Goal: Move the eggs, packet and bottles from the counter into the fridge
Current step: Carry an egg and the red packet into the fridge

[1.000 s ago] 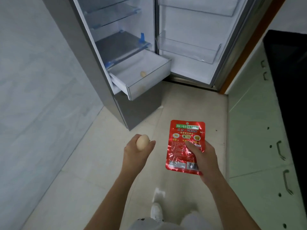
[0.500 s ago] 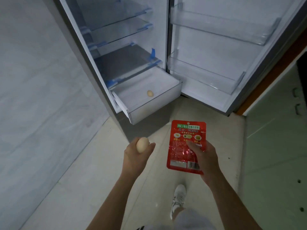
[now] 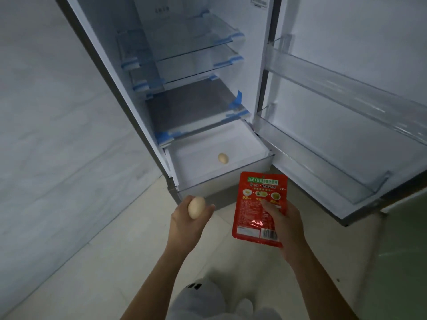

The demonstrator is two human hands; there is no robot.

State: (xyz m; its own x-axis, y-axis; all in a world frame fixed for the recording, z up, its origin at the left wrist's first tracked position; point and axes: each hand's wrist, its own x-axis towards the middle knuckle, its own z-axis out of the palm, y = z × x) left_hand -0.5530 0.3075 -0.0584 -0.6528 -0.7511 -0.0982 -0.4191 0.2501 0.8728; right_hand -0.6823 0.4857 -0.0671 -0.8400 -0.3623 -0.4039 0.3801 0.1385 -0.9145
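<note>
My left hand (image 3: 184,225) holds a pale egg (image 3: 196,207) between fingers and thumb, just in front of the fridge's pulled-out white drawer (image 3: 245,168). A second egg (image 3: 223,158) lies inside that drawer. My right hand (image 3: 285,221) grips a red packet (image 3: 258,199) upright, thumb on its face, to the right of the drawer's front corner. The fridge (image 3: 184,72) stands open with bare glass shelves. No bottles or counter are in view.
The fridge door (image 3: 346,88) is swung open to the right, with clear door bins (image 3: 323,167). A grey tiled wall (image 3: 46,112) runs along the left. Pale floor tiles (image 3: 104,262) lie below, and green cabinet fronts (image 3: 404,250) stand at the right.
I have walked closer to the fridge; the drawer and shelves now loom larger and nearer. Both hands keep their hold on the egg and packet, now close to the drawer front.
</note>
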